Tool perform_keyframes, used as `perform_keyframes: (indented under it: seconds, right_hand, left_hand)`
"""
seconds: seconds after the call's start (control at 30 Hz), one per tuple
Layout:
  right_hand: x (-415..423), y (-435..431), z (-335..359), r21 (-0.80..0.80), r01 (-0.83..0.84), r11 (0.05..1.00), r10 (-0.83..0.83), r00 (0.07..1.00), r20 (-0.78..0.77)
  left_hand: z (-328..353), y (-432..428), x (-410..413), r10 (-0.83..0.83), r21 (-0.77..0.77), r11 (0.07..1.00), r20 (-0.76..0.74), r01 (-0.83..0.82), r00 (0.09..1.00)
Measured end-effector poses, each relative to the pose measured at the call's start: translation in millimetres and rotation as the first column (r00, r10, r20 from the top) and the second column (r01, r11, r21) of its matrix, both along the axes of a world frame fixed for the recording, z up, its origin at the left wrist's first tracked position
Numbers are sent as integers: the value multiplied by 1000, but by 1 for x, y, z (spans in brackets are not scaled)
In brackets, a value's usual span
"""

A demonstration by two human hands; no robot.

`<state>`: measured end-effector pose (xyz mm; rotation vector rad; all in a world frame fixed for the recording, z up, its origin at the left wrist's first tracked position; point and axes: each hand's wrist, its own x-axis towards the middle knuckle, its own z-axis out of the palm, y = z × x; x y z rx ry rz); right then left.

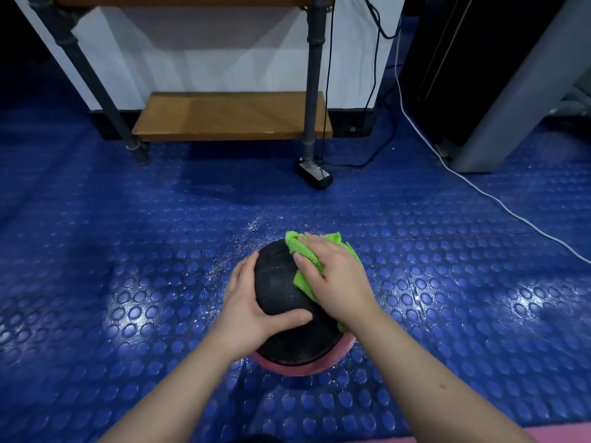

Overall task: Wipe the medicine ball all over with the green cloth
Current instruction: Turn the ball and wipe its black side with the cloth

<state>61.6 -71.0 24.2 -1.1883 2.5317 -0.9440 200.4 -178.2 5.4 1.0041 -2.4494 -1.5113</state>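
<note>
The medicine ball [278,282], black with a pink lower band, rests on the blue studded floor in the lower middle of the head view. My left hand [249,308] wraps its left and near side, thumb across the front. My right hand [335,276] presses the green cloth [303,251] flat against the ball's upper right side. Part of the cloth sticks out beyond my fingers at the far side and under my wrist. The ball's right side is hidden by my hand and the cloth.
A wooden low shelf [230,118] on dark metal legs stands ahead. A black power adapter [315,174] with black cables lies by its right leg. A white cable [479,190] runs across the floor at right, beside a grey machine base [499,123]. Wet specks dot the floor [128,251] beyond the ball.
</note>
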Motion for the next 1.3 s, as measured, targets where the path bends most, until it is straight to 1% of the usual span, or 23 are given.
perform_keyframes:
  seconds: [0.1, 0.13, 0.2, 0.27, 0.33, 0.53, 0.6, 0.63, 0.67, 0.7, 0.73, 0.77, 0.8, 0.83, 0.87, 0.9, 0.93, 0.97, 1.03, 1.2, 1.23, 1.3]
  right_hand:
    - [-5, -3, 4, -12, -8, 1000, 8, 998, 58]
    - [-7, -4, 6, 0, 15, 1000, -15, 996, 89]
    - [-13, -4, 10, 55, 107, 993, -115, 979, 169]
    - [-24, -2, 10, 113, 222, 969, -244, 933, 265]
    - [-35, 2, 7, 168, 303, 938, -344, 873, 345]
    - [-55, 8, -15, 276, 380, 883, -470, 739, 484]
    - [-56, 13, -20, 241, 398, 885, -464, 722, 513]
    - [-55, 14, -18, 190, 418, 888, -452, 725, 519]
    - [-53, 13, -13, 119, 436, 892, -432, 745, 509]
    - [-49, 9, -4, 41, 427, 903, -393, 785, 479]
    - [-43, 4, 7, -21, 371, 928, -326, 839, 436]
    - [-35, -3, 19, -37, 265, 964, -229, 891, 392]
    - [-24, -10, 27, 19, 121, 992, -121, 936, 329]
    - [-12, -17, 32, 140, -20, 990, -14, 971, 239]
    - [-1, -23, 31, 283, -107, 953, 72, 989, 131]
    - [6, -27, 29, 385, -128, 914, 122, 992, 39]
    - [8, -29, 26, 429, -117, 896, 132, 991, -5]
    - [6, -31, 25, 427, -99, 899, 112, 994, -6]
    - [-3, -35, 24, 384, -52, 922, 36, 998, 48]
    - [-22, -47, 25, 365, 90, 927, -159, 974, 164]
    - [-23, -48, 25, 358, 108, 927, -176, 971, 161]
    - [-17, -42, 27, 344, 95, 934, -136, 986, 97]
  left_hand:
    - [0, -6, 5, -3, 34, 999, -5, 3, 1000]
    - [1, -6, 3, -7, 32, 999, -2, 7, 1000]
    - [3, -4, -2, -14, 17, 1000, 17, 14, 1000]
    - [4, 0, -6, -20, -3, 1000, 41, 21, 999]
    - [4, 4, -7, -30, -27, 999, 50, 31, 998]
    - [-4, 7, 11, -41, -10, 999, 10, 41, 999]
    - [-6, 8, 17, -55, -13, 998, 2, 55, 998]
    - [-6, 8, 18, -60, -17, 998, 1, 60, 998]
    - [-6, 9, 18, -62, -25, 998, 0, 62, 998]
    - [-6, 9, 18, -64, -37, 997, 0, 64, 998]
    - [-7, 9, 17, -66, -52, 996, 0, 66, 998]
    - [-7, 9, 15, -70, -66, 995, 2, 70, 998]
    - [-7, 10, 15, -75, -78, 994, 4, 75, 997]
    - [-8, 10, 14, -82, -90, 993, -1, 81, 997]
    - [-9, 11, 14, -89, -102, 991, -14, 87, 996]
    - [-10, 13, 15, -92, -108, 990, -31, 88, 995]
    - [-11, 13, 15, -87, -103, 991, -44, 82, 995]
    - [-11, 13, 15, -76, -91, 993, -47, 72, 996]
    - [-10, 11, 13, -57, -72, 996, -36, 54, 998]
    - [-1, 7, -1, -44, -50, 998, 11, 45, 999]
    - [0, 5, -4, -46, -58, 997, 20, 47, 999]
    - [1, 1, -7, -57, -58, 997, 36, 59, 998]
